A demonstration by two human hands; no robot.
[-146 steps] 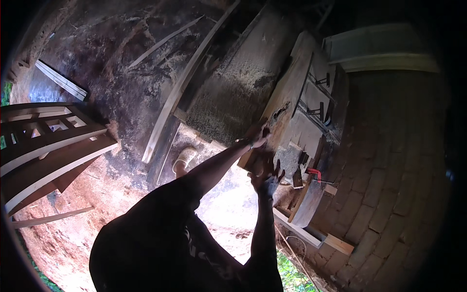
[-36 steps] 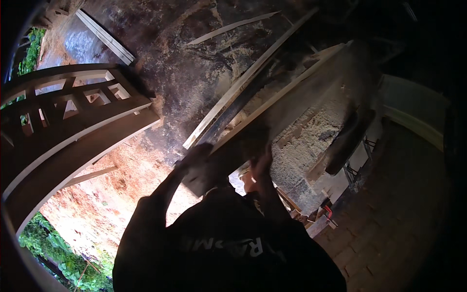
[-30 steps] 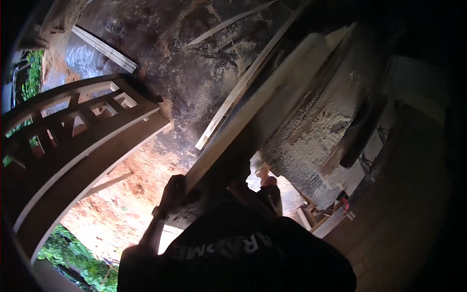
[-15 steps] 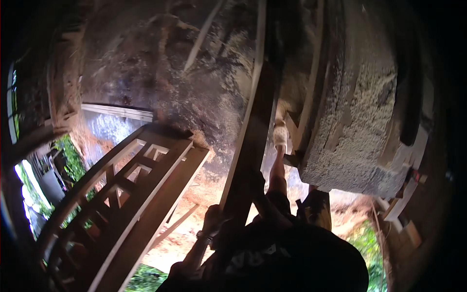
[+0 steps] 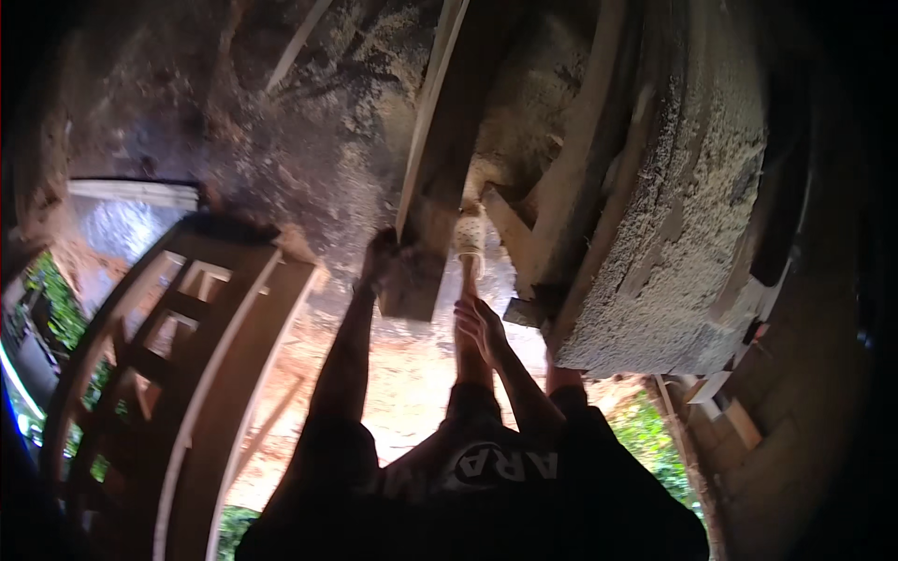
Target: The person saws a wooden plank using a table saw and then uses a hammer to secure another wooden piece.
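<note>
While keeping left hand [image 5: 378, 260] at near end of dark board [image 5: 437, 206] (grip too dim to tell), just took right hand [image 5: 479, 329] off, now apart and empty. Moved board left, away from sawdust-covered surface [image 5: 655, 318] at right; probably steadying with left alone.

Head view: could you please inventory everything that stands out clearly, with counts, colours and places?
Long wooden board: 1, brown, upper centre
Curved wooden lattice frame: 1, brown, left
Flat wooden strips: count unclear, pale, far left
Broad sawdust-covered surface: 1, grey-beige, right
Short wooden block: 1, tan, lower right
Leafy foliage: patches, green, left and lower right
Perforated clog: 1, cream, centre
Shirt: 1, black, bottom centre
Left hand: 1, shadowed, at the board's edge
Right hand: 1, bare, below the clog
</note>
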